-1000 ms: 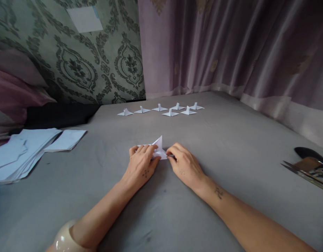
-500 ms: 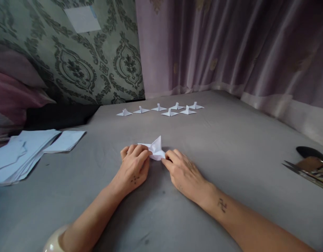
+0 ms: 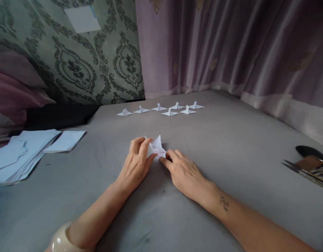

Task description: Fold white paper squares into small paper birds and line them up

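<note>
A folded white paper figure [image 3: 157, 146] is between my hands, with one pointed flap standing up. My left hand [image 3: 137, 155] grips its left side, the thumb on the near edge and the fingers curled behind. At the right corner, my right hand [image 3: 178, 162] pinches the paper between thumb and fingers. Part of the figure's left side is hidden behind my left fingers. Farther back on the grey sheet stand several finished-looking folded paper figures [image 3: 170, 112] with flat points and a raised middle.
A stack of white paper [image 3: 43, 150] lies at the left, with smaller sheets [image 3: 65, 141] beside it. Scissors [image 3: 304, 171] and a dark rounded object [image 3: 311, 152] lie at the far right. A patterned wall [image 3: 74, 63] and purple curtain [image 3: 193, 52] bound the back.
My left hand has turned and lifted its fingers, the thumb now at the paper's near edge. The paper's left part has swung upward. My right hand keeps its pinch nearly in place.
</note>
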`<act>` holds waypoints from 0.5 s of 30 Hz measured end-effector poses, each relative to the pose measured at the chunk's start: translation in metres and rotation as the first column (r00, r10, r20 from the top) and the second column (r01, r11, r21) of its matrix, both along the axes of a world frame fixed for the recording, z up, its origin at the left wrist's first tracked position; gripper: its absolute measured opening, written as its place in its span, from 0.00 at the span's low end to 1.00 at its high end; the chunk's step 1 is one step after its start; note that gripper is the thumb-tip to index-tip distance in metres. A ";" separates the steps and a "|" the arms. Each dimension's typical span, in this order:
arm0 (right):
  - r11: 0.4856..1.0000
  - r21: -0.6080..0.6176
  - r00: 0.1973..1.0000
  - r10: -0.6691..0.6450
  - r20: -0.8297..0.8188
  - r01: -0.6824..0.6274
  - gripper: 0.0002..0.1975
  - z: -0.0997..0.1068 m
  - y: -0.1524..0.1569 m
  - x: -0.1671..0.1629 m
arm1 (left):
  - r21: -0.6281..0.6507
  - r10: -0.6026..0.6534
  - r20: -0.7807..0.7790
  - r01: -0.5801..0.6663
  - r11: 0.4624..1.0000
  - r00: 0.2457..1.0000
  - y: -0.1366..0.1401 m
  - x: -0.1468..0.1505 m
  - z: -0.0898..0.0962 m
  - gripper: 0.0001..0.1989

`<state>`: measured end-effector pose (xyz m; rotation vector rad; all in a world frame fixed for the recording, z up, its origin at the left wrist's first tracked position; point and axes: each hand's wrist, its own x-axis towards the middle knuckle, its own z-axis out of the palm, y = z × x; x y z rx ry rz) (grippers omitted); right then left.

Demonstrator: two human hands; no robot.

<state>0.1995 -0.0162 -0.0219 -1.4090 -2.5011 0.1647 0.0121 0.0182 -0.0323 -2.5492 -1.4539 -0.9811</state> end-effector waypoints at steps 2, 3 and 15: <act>1.000 0.007 1.000 0.003 -0.011 -0.003 0.22 0.000 0.000 0.000 | -0.054 0.058 0.030 -0.057 0.997 0.998 -0.001 -0.001 0.000 0.16; 1.000 0.012 1.000 0.005 -0.013 -0.005 0.21 0.000 0.000 0.000 | -0.092 0.059 0.014 -0.057 0.994 0.998 -0.001 -0.001 0.000 0.13; 0.988 -0.125 0.991 0.082 -0.102 -0.094 0.20 0.014 0.000 0.013 | -0.158 -0.300 -0.131 0.279 0.947 0.945 -0.003 0.000 0.003 0.13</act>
